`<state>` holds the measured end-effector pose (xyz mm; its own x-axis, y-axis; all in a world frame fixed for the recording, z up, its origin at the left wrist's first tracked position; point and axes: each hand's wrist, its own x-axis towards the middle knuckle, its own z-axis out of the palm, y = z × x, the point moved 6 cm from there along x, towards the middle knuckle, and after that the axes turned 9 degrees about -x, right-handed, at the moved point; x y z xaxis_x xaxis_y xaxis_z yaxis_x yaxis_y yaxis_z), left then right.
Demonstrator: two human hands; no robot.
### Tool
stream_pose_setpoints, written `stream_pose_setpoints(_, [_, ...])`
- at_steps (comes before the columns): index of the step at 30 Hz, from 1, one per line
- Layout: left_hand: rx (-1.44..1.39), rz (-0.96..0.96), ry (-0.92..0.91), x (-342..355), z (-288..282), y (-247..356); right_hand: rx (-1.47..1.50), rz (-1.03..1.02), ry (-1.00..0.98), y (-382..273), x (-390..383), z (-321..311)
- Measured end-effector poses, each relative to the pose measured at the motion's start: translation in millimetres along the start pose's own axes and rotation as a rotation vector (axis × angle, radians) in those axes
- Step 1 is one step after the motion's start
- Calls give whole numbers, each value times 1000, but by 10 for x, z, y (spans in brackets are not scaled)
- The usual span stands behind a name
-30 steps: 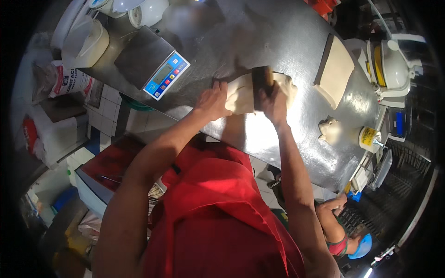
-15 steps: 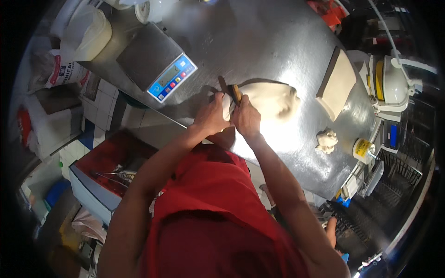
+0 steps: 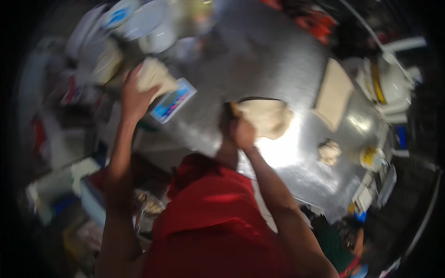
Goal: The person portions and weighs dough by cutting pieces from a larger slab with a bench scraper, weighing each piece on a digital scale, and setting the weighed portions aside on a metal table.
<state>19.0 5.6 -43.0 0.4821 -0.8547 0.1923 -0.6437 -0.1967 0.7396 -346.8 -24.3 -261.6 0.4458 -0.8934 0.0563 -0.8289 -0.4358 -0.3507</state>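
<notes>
My left hand [image 3: 135, 99] grips a pale piece of dough [image 3: 155, 78] at the upper left, fingers and thumb spread around it. The piece is over the digital scale [image 3: 174, 101], whose blue panel shows while its plate is mostly covered; whether the dough rests on it I cannot tell. My right hand [image 3: 244, 132] is closed around the handle of a bench scraper [image 3: 234, 110], blurred, at the left edge of the larger dough slab [image 3: 265, 118]. That slab lies on the steel table.
On the steel table [image 3: 250, 51] a flat rectangular dough sheet [image 3: 334, 95] and a small dough lump [image 3: 329, 152] lie at the right. A white tub with a yellow label [image 3: 369, 159] stands by the right edge. White containers [image 3: 146, 21] crowd the far left. Another person [image 3: 336, 248] is at the lower right.
My left hand has moved up and left from the slab to the scale, carrying a dough piece. My right hand stays beside the slab with the scraper. The view has shifted slightly.
</notes>
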Motion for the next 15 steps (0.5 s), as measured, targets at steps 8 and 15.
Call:
stream_pose_setpoints(8, [-84, -299, -39, 364, 3, -1177, 369, 97, -187, -163, 128, -457])
stream_pose_setpoints(15, [402, 73, 154, -9, 176, -315, 1173, 596, -218, 181, -507, -841])
